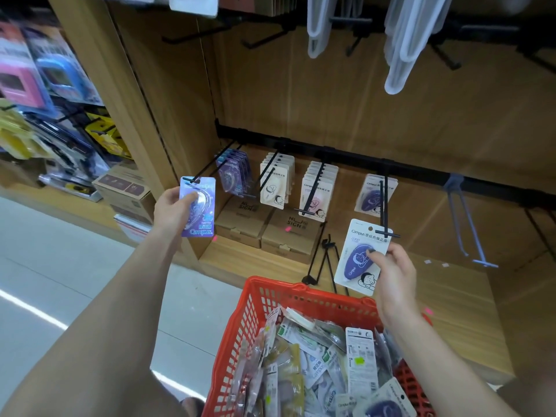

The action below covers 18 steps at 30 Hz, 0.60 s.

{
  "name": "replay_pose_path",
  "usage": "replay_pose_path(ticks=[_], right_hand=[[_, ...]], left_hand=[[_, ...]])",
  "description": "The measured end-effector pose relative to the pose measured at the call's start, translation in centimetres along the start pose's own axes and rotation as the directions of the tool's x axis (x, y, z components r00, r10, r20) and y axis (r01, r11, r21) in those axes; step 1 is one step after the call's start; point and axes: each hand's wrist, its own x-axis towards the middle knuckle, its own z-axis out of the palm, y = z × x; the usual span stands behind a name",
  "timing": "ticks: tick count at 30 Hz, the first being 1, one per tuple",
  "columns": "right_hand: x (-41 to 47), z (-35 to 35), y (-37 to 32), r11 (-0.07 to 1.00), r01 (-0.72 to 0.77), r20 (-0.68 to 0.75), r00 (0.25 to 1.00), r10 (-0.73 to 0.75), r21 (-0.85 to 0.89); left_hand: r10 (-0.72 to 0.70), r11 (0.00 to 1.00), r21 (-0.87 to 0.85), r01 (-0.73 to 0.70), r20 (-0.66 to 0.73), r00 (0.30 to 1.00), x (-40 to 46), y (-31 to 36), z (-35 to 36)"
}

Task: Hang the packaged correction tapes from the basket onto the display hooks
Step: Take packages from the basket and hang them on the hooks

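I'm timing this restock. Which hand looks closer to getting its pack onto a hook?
Probably the left hand: its purple pack has its top already at the hook tip. The right hand holds its white pack tilted beside another hook.

One head camera, looking forward and down into a shop display bay.

I get a single wide-angle view from the wearer's head, tilted down and facing the wooden back panel (346,94) square-on, close enough that both forearms run in from the bottom edge. The red basket (258,299) sits right under the lens at the bottom middle; the black hook rail (346,155) crosses mid-frame, and a higher rail skims the top edge. The lens bends the edges: the neighbouring shelf (45,85) on the left is smeared and leaning, and the floor (60,266) fills the lower left. No second view shares the scene.
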Motion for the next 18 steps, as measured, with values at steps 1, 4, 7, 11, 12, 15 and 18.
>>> replay_pose_path(ticks=[1,4,7,11,12,15,18], right_hand=[[0.0,0.0,0.0,1.0,0.003,-0.001,1.0,-0.003,0.0],[-0.1,0.2,-0.2,1.0,0.001,0.003,1.0,-0.001,0.002],[0.0,0.2,-0.5,1.0,-0.007,0.003,1.0,0.007,-0.003],[0.1,0.0,-0.6,1.0,-0.005,0.0,1.0,0.005,-0.002],[0.1,0.0,-0.6,1.0,-0.005,0.005,1.0,0.005,0.0],[0.3,0.1,-0.6,1.0,-0.014,0.03,0.999,0.014,-0.016],[0.6,0.1,-0.6,1.0,-0.028,0.034,0.999,0.028,-0.011]], left_hand=[[0.008,1.0,0.006,-0.007,-0.008,1.0,0.0,0.0,0.1],[0.02,1.0,0.008,-0.02,0.0,1.0,0.1,-0.2,0.5],[0.005,1.0,0.003,-0.005,-0.007,1.0,0.2,-0.2,0.7],[0.012,1.0,0.012,-0.012,-0.019,1.0,0.5,-0.4,1.2],[0.01,1.0,0.018,-0.01,-0.019,1.0,0.6,-0.6,1.3],[-0.001,0.998,0.056,0.002,-0.023,1.0,0.9,-1.3,1.7],[0.028,0.995,0.099,-0.025,-0.032,0.999,1.2,-1.6,2.2]])
